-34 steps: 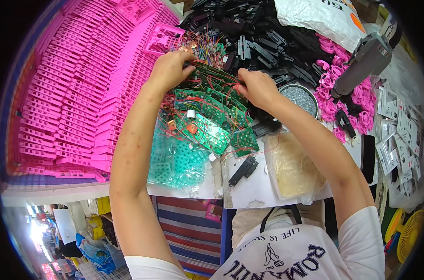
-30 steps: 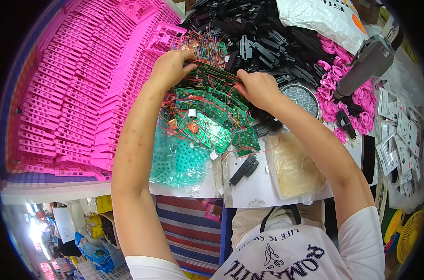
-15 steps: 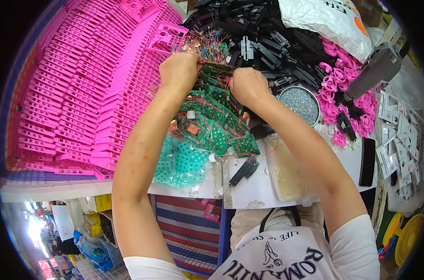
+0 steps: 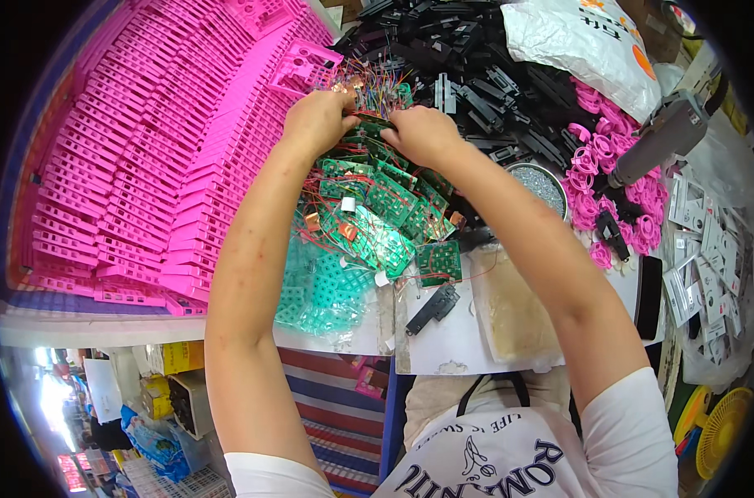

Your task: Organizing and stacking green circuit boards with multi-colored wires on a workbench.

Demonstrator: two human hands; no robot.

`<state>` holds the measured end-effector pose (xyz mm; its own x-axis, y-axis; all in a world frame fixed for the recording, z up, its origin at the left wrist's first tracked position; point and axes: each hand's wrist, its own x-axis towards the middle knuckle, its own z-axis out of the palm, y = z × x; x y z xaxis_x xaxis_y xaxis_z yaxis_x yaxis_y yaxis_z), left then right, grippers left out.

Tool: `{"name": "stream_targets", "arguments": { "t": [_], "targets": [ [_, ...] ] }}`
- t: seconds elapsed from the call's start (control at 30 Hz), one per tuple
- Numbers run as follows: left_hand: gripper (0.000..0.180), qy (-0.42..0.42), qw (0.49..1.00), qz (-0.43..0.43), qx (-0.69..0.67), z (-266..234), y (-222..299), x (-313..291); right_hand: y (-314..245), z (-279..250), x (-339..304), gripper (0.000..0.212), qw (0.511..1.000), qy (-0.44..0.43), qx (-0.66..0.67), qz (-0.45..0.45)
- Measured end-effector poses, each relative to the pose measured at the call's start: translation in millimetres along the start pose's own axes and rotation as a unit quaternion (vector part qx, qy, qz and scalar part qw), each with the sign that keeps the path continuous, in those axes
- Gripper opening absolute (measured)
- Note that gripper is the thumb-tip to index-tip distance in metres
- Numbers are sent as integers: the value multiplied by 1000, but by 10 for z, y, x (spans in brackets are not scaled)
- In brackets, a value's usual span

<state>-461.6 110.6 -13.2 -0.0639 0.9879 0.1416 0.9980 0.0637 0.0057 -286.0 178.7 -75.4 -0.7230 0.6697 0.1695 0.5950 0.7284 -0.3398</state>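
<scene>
My left hand [image 4: 319, 123] and my right hand [image 4: 423, 134] reach over a heap of green circuit boards [image 4: 391, 199] tangled with thin red wires. Both sets of fingers are closed at opposite ends of a circuit board [image 4: 372, 117], seen nearly edge-on; the fingertips are partly hidden. Just beyond my hands stands a bundle of thin coloured wires [image 4: 377, 85]. One loose board [image 4: 439, 262] lies at the near edge of the heap, beside a black plastic part [image 4: 433, 309]. Clear bags of teal pieces [image 4: 323, 286] sit below my left wrist.
Stacked pink plastic housings [image 4: 136, 166] fill the left side. Black plastic parts [image 4: 468, 83] pile up at the back. To the right are a round tin of screws [image 4: 540, 184], pink rings [image 4: 589, 158], a grey power screwdriver [image 4: 663, 141], a black phone [image 4: 649, 297] and bagged white pieces [image 4: 701, 257].
My right hand has come left, nearer to my left hand, and the held board has tilted and shifted left. Boards in the heap below have slid and spread a little.
</scene>
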Motion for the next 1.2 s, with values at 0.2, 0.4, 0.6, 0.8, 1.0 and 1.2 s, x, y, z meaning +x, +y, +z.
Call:
{"name": "stream_targets", "arguments": {
  "t": [0.2,0.4,0.6,0.8,1.0,1.2],
  "targets": [
    [22,17,997,-44,60,120,200,81,-216,117,97,31,996,48,-20,69],
    [33,28,999,5,-24,197,80,206,14,83,144,42,992,-5,33,125],
    [45,176,977,-89,-84,-280,-117,-615,167,-19,-370,31,969,198,50,-137],
    [44,-183,863,-291,-371,198,13,-1821,-308,65,-1377,21,921,-81,119,-362],
    [36,-136,737,-368,-551,511,214,-1847,-321,475,-1431,45,937,-21,-14,-349],
    [32,-68,609,-399,-682,453,317,-1746,-284,392,-1404,73,961,-24,5,-274]
  ]
}}
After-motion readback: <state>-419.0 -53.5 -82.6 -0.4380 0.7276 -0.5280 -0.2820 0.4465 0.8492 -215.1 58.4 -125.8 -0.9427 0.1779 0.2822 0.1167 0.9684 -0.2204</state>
